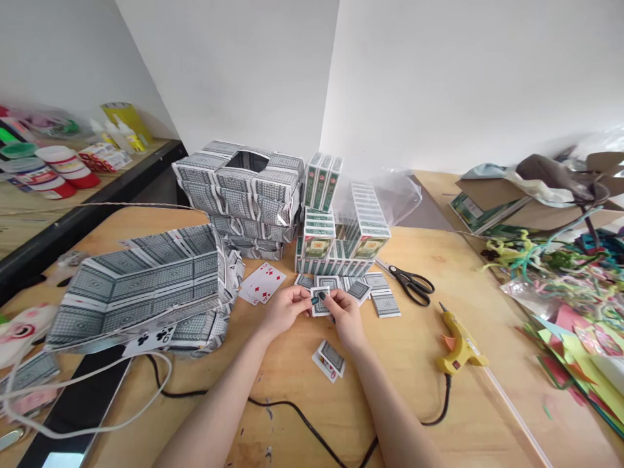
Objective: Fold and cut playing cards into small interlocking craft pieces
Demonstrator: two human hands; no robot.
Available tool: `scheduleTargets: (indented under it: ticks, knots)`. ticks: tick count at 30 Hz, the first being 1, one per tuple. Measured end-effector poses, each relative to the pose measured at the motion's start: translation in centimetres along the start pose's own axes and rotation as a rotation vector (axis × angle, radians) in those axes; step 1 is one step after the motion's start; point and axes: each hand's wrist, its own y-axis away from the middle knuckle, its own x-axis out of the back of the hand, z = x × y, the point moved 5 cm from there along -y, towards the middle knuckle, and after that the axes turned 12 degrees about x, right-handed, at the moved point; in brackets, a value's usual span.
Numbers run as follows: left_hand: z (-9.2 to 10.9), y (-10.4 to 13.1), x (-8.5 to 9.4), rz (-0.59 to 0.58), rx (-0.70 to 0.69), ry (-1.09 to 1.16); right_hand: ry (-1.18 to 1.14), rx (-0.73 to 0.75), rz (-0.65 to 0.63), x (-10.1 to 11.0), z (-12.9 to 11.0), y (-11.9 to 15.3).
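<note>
Centrally; playing card [320, 303]; pinched between left hand [288, 308], right hand [345, 314]

Craft workspace, by the look of it, set against plain pale walls; whether in a home, studio or shop cannot be told. Wooden counter [409, 403] carries a yellow glue gun [458, 344], black-handled scissors [412, 285], stacked card boxes [341, 237], loose playing cards [263, 283] and box-like constructions [238, 188] covered in card backs. To the right, a heap of colored fuzzy strands [570, 266] and bright paper sheets [580, 364]; to the left, a shelf-like surface [88, 211] with red-and-white tubs [68, 166] and small yellow-labeled squeeze bottles [129, 135].
</note>
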Motion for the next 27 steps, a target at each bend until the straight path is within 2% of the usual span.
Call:
scheduleTargets:
  ticks: [12, 27]
  knots:
    - [0.08, 0.03, -0.09, 0.001, -0.002, -0.006, 0.006, 0.009, 0.002, -0.12, -0.52, 0.06]
    - [0.31, 0.31, -0.16, 0.006, -0.026, 0.038, 0.001, 0.002, -0.013, 0.0, -0.02, 0.01]
